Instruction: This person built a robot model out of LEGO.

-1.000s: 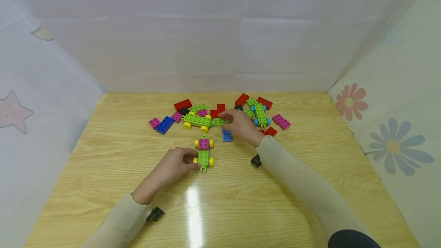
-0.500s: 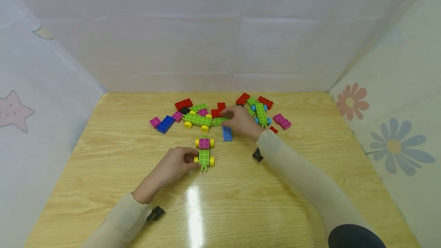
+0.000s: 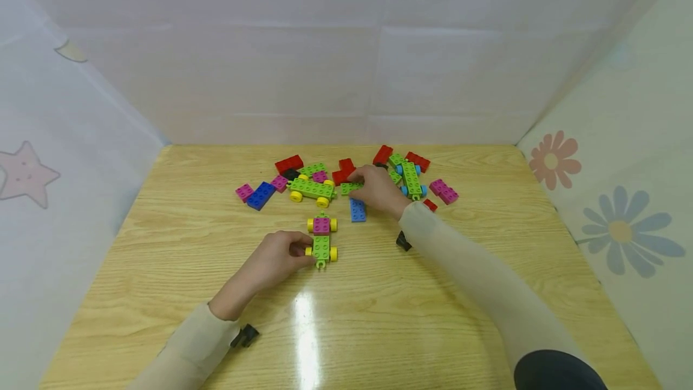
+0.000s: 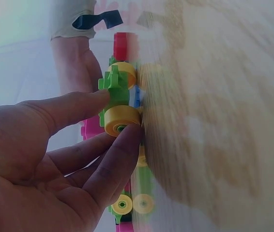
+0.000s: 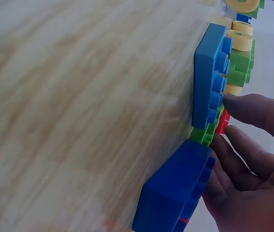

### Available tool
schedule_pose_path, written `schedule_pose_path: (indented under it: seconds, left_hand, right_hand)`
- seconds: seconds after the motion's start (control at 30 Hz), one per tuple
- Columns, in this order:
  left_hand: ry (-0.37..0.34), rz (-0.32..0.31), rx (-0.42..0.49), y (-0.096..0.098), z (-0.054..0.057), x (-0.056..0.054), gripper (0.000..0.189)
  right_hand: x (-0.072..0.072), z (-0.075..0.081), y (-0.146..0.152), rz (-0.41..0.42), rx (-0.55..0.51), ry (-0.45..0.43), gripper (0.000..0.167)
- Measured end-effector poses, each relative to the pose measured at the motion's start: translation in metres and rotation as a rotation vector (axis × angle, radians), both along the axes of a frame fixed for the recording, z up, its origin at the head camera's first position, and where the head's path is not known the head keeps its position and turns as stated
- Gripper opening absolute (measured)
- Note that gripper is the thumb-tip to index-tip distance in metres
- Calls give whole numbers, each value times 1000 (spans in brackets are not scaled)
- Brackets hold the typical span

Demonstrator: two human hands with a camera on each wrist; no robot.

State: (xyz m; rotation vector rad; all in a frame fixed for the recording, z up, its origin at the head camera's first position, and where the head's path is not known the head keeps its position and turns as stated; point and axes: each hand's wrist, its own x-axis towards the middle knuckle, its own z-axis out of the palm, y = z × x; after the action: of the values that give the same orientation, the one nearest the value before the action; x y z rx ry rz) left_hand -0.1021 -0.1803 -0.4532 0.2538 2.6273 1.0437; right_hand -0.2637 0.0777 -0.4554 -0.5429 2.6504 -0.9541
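Observation:
My left hand [image 3: 278, 256] pinches a green toy car base [image 3: 322, 248] with yellow wheels; in the left wrist view the thumb is on the green body and a finger at a wheel [image 4: 122, 120]. A pink brick [image 3: 321, 225] sits on the base's far half. My right hand [image 3: 379, 188] reaches into the pile with thumb and fingers apart. Its fingertips are right at a red brick [image 3: 343, 174] and a green brick [image 3: 351, 189]. Beside the thumb lies a light blue brick [image 5: 208, 77]. Below the fingers in the right wrist view is a dark blue brick [image 5: 173, 186].
Behind stand a second yellow-wheeled green car base [image 3: 311, 188] and one with blue wheels [image 3: 411, 180]. Loose pink bricks [image 3: 444, 191], a blue brick [image 3: 261, 195] and red bricks [image 3: 289, 165] lie around them. A white cloth wall [image 3: 303, 89] rises behind the wooden table [image 3: 178, 215].
The red brick at my right fingertips has turned slightly and shifted right. My right hand has moved slightly, and a red brick near its wrist is now more covered by the sleeve. The left hand keeps its hold.

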Motion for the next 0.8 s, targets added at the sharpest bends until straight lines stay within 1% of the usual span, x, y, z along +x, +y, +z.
schedule_pose_path:
  seconds: [0.3,0.47,0.57,0.67,0.8]
  left_hand:
    - [-9,2,3,0,2,1,35]
    - [-13,5,-1,0,3,2,36]
    - [-16,6,-4,0,3,2,36]
    - [-13,5,0,0,3,1,35]
    - [-6,-5,9,0,2,1,35]
  right_hand:
    - [-1,1,-3,27,-7,-3,39]
    - [-4,1,-9,31,36,-14,45]
    - [-6,2,-14,48,68,-10,46]
    - [-6,1,-17,64,85,0,43]
    - [-6,1,-18,72,81,-1,38]
